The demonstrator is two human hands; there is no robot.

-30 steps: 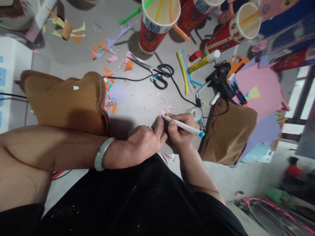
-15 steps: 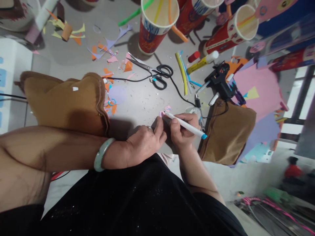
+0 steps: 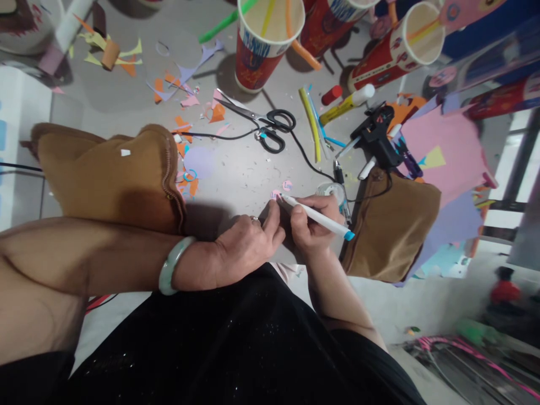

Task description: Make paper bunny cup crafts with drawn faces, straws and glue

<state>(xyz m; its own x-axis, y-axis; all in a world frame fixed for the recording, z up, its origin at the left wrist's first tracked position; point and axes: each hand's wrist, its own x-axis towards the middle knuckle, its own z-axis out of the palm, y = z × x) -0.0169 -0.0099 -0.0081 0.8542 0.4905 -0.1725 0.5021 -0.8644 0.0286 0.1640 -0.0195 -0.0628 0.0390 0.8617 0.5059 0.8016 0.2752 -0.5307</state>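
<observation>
My right hand point(image 3: 314, 224) is closed round a white felt-tip pen point(image 3: 323, 217) with a blue end. Its tip is at a small pink paper circle point(image 3: 275, 194) that bears some lettering. From the left, my left hand point(image 3: 251, 243) presses the circle's lower edge to the table with a fingertip; its other fingers are bent close together. Just above lies a second pink paper circle point(image 3: 287, 185), with writing on it too. A ring and a pale green bangle point(image 3: 175, 265) are on my left hand and wrist.
Black-handled scissors point(image 3: 264, 121) lie beyond my hands. Brown pouches point(image 3: 109, 180) flank the work spot, the right one beside a black glue gun point(image 3: 377, 138). Red paper cups point(image 3: 264, 56) stand at the back. Paper scraps point(image 3: 217, 112) and a tape roll point(image 3: 330, 194) lie about.
The pen tip has shifted slightly left and down, showing more of the lower pink circle. My left hand stays at the circle. The whole view has shifted slightly.
</observation>
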